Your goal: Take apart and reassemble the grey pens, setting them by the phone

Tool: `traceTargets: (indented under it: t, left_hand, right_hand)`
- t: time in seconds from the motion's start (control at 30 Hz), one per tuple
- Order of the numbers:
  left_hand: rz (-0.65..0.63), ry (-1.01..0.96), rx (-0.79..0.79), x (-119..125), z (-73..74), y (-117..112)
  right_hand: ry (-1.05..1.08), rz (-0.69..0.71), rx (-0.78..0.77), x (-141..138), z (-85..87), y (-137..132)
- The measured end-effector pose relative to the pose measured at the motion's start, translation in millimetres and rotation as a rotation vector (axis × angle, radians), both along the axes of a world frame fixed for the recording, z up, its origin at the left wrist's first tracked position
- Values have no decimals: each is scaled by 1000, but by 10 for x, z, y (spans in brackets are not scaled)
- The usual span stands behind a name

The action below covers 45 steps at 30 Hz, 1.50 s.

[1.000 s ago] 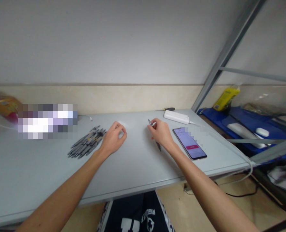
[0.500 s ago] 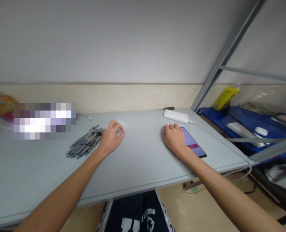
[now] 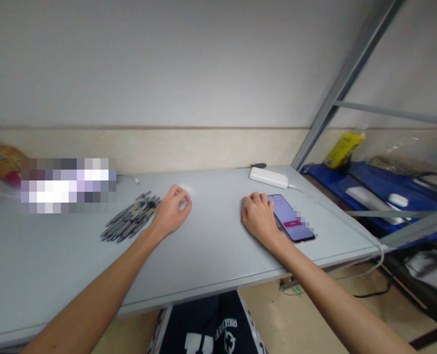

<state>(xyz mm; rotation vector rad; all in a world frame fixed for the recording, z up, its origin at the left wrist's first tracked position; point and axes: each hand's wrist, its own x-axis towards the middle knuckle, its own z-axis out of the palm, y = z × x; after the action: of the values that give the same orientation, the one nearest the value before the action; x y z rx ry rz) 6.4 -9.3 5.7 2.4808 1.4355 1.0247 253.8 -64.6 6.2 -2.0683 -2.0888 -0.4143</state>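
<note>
My left hand [image 3: 172, 211] is just above the table, beside the right end of a heap of pens [image 3: 130, 219]. Its thumb and forefinger curl together into a ring; anything pinched there is hidden. The pens are dark and grey, lying slantwise in a loose bundle. Farther right, my right hand [image 3: 259, 214] rests low over the table with its fingers curled down. What lies under those fingers is out of sight. A smartphone [image 3: 287, 211] with a lit screen lies directly right of that hand, and something dark shows between the two.
A white power strip [image 3: 268, 177] and a screwdriver [image 3: 261, 165] lie at the back of the table [image 3: 211, 255]. A white cable runs off the right edge. A metal bed frame [image 3: 322, 113] and a yellow packet [image 3: 345, 148] are at right; a blurred bright patch is at left.
My right hand has moved slightly left, uncovering more of the phone's screen. My left hand has hardly moved, keeping its curled fingers, and the pens lie as before.
</note>
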Motion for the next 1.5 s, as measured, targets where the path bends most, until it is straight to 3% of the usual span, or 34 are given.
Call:
traceTargets:
  t: [0.2,0.4,0.53,0.73,1.03,1.27,1.37,1.5]
  left_hand:
    - [3,41,21,-23,1,13]
    - [194,391,56,-1,40,-31]
    - [252,535,54,73,81,-112]
    - [329,559,26,107,52,-177]
    - [340,597,-46,112,52,-179]
    - [214,567,-74,52,56,-129]
    - [108,433,-42,46,29,-92]
    - [-133,170,-9,107,2,-90]
  right_hand:
    - [96,76,-26,-201,-47,-10]
    - [204,99,-47,-263,-86,35]
    - [257,129,-24,-268,-119,62]
    - [266,152,-3,-254,-152,55]
    - [279,157,6,-252,-157,49]
    - [293,172,18,-242,-185,64]
    - [298,175,21,-236,-184,65]
    - [349,200,27,-233,-149,46]
